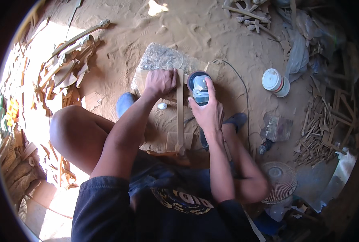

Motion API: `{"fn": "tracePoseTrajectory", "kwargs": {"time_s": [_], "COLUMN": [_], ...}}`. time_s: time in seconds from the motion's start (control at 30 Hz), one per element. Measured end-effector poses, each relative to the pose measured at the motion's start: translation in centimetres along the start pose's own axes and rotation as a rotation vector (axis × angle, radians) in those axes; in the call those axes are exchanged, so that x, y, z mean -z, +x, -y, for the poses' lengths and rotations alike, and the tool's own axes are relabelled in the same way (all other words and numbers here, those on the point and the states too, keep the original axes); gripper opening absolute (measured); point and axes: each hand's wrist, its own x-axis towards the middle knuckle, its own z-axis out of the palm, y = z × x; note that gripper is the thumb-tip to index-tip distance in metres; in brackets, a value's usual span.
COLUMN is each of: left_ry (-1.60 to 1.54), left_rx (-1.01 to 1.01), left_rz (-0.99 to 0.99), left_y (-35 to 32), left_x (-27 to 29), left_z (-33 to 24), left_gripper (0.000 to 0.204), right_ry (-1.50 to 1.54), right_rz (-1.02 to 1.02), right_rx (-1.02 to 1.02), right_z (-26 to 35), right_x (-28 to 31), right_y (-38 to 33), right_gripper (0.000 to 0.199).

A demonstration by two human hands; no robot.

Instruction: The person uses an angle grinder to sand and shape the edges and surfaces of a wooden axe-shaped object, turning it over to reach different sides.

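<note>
My left hand (161,82) is closed over the far end of a pale wooden frame piece (180,111). That piece has a long straight slat running toward me and a shorter crosspiece at its near end. My right hand (208,111) grips an angle grinder (201,89) with a round sanding disc. The disc's left edge sits right beside the slat; whether they touch, I cannot tell. Beyond my left hand lies a grey, dusty block (167,56). A small white round object (162,106) rests below my left wrist.
A dark cord (244,86) curves along the ground on the right. Farther right are a white tub (272,80), another power tool (265,146), a round fan (279,181) and piled sticks (314,129). Curved wood pieces (68,68) heap up at left. Sandy dust covers the ground.
</note>
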Motion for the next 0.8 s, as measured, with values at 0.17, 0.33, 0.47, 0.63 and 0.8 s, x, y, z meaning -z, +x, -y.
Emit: {"fn": "tracePoseTrajectory", "kwargs": {"time_s": [0.17, 0.33, 0.47, 0.63, 0.8], "left_ry": [0.005, -0.033, -0.033, -0.076, -0.070], "left_rx": [-0.036, -0.011, 0.003, -0.028, 0.001], "left_rz": [-0.046, -0.026, -0.010, -0.108, -0.027], "left_y": [-0.1, -0.1, -0.3, -0.6, -0.3], "left_x": [-0.6, -0.4, -0.2, -0.4, -0.2], "left_z": [0.4, 0.5, 0.0, 0.2, 0.4], "left_gripper": [0.044, 0.044, 0.045, 0.038, 0.039], "right_ry": [-0.092, -0.155, 0.199, 0.061, -0.113], "right_rz": [0.027, 0.068, 0.070, 0.271, 0.416], "right_rx": [-0.099, -0.282, -0.050, 0.014, 0.011], "right_z": [0.3, -0.1, -2.3, -0.4, 3.2], "right_x": [0.3, 3.3, 5.5, 6.5, 6.2], "right_y": [0.8, 0.0, 1.9, 7.3, 11.3], "right_gripper": [0.088, 0.088, 0.087, 0.087, 0.087]}}
